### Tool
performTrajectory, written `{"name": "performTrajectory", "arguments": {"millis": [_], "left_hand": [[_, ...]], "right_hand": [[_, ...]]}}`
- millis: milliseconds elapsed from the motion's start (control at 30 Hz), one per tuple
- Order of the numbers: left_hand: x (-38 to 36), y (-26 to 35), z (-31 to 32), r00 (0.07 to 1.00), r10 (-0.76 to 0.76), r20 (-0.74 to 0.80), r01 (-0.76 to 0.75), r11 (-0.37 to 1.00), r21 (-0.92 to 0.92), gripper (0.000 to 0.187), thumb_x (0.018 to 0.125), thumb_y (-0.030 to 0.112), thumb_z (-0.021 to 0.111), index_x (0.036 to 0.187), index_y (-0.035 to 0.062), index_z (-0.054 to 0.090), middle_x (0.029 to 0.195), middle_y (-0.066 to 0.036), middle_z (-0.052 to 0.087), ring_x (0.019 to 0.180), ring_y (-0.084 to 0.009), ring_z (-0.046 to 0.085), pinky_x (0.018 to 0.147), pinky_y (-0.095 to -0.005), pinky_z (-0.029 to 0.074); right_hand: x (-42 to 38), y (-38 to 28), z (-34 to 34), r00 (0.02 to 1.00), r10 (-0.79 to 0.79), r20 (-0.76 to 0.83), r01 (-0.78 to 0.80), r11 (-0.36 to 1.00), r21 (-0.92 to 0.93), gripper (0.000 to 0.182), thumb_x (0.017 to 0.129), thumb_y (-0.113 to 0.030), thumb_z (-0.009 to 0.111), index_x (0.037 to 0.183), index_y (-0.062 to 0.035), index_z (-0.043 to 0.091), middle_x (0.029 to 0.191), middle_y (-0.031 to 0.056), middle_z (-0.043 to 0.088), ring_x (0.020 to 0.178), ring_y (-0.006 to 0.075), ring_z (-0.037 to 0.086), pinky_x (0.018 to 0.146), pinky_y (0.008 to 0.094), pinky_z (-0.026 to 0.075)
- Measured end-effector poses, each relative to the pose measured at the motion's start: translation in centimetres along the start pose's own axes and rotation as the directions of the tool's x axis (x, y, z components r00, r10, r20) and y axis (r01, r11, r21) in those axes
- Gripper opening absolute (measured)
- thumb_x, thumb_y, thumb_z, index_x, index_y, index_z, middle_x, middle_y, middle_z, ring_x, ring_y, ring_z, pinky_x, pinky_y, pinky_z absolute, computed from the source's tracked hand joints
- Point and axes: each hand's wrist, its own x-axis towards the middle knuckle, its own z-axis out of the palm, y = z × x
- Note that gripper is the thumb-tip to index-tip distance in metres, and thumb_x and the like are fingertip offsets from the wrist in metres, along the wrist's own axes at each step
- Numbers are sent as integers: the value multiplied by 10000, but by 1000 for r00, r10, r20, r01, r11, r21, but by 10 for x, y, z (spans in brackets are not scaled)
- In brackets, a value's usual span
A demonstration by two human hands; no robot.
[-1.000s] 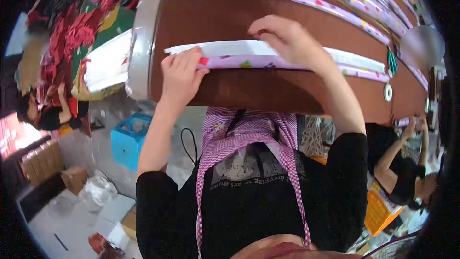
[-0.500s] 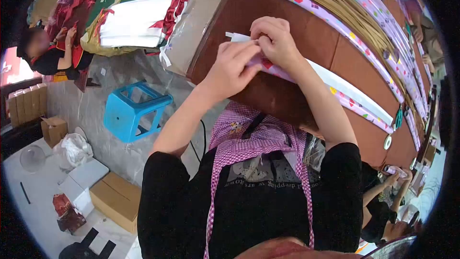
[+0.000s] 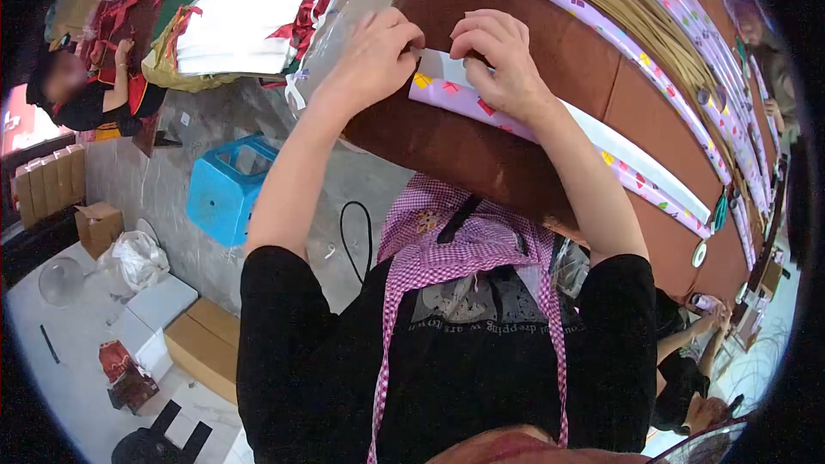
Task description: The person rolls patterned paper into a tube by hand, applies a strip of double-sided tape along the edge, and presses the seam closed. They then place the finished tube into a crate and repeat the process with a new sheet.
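Observation:
A partly rolled sheet of lilac gift-wrapping paper (image 3: 455, 100), printed with colourful little presents, lies along the table's near edge. Its white inner side (image 3: 601, 137) faces up in a long strip towards the right. My left hand (image 3: 374, 56) is at the paper's left end, with curled fingers and the thumb near the white corner. What it pinches is hidden. About a hand's width to the right, my right hand (image 3: 498, 60) bends its fingers over the upper edge of the paper, thumb towards the roll.
Finished lilac rolls (image 3: 601, 26) and brown strips (image 3: 636, 17) cover the table's far side. A tape roll (image 3: 699, 253) lies right. Left are a blue stool (image 3: 219, 198), cardboard boxes (image 3: 204, 339), a stack of white sheets (image 3: 241, 30) and a seated person (image 3: 99, 99).
My hands, close together before, have separated. The left moved up and left, the right slightly right. The printed left end of the roll now shows between them.

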Motion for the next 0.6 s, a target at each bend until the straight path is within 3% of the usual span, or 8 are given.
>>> {"name": "performTrajectory", "arguments": {"millis": [267,367,500,600], "left_hand": [[18,-5,-8,959,-27,283,51,996,-75,97,784,45,587,864,35,641,954,-130,609,1009,-345,559,897,-425,451],[20,-1,-12,953,-89,290,133,982,-136,115,788,28,566,876,21,640,947,-153,629,999,-354,578,892,-438,460],[20,4,-12,972,-72,222,105,985,-141,132,792,20,549,887,12,640,931,-171,645,993,-361,593,887,-447,468],[23,7,-15,954,-85,287,93,996,-14,136,798,38,545,888,3,641,937,-179,650,989,-368,597,884,-452,471]], "right_hand": [[-1,0,0,998,53,-20,-53,999,1,221,733,1,582,917,-118,610,1076,29,619,1187,275,527,1027,419,331],[-2,1,2,997,63,-36,-63,998,-6,229,734,-3,595,931,-117,615,1060,35,626,1175,277,541,1024,418,337],[-1,0,2,997,65,-42,-65,998,-9,237,731,-9,602,940,-119,617,1044,36,630,1164,280,553,1026,420,341],[-2,0,2,997,62,-36,-62,998,-9,237,727,-11,605,938,-120,617,1042,32,629,1166,281,552,1028,422,341]]}}
